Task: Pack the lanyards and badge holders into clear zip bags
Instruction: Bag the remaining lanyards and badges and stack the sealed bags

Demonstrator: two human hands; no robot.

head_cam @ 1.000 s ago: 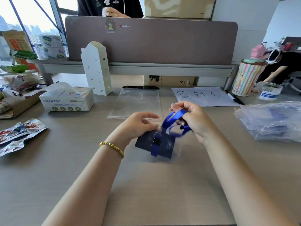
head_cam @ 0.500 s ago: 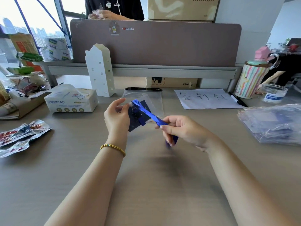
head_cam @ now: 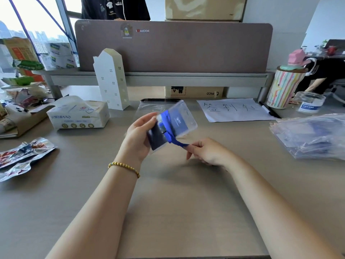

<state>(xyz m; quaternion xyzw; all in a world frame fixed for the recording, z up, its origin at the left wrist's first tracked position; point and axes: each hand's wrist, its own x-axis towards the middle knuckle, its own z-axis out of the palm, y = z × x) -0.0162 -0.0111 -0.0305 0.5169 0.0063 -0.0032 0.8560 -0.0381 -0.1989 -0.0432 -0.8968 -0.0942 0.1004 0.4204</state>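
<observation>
My left hand [head_cam: 139, 136] grips a clear badge holder [head_cam: 177, 122] with a dark blue card inside, raised and tilted above the desk. A blue lanyard [head_cam: 170, 137] is wrapped across the holder. Its free end runs down to my right hand [head_cam: 205, 152], which pinches it between the fingertips. An empty clear zip bag [head_cam: 149, 106] lies flat on the desk behind the holder. A heap of filled zip bags [head_cam: 309, 135] sits at the right edge.
A tissue box [head_cam: 78, 114] and a white paper house [head_cam: 112, 79] stand at the left back. Snack packets [head_cam: 22, 154] lie far left. A handwritten sheet [head_cam: 233, 110], a marker [head_cam: 270, 112], a striped cup [head_cam: 283, 86] and a jar [head_cam: 309, 101] are at the right back. A person stands behind the divider [head_cam: 173, 45].
My left hand has turned the badge holder and lifted it, now blurred with motion. My right hand has drawn the lanyard's end down and to the right.
</observation>
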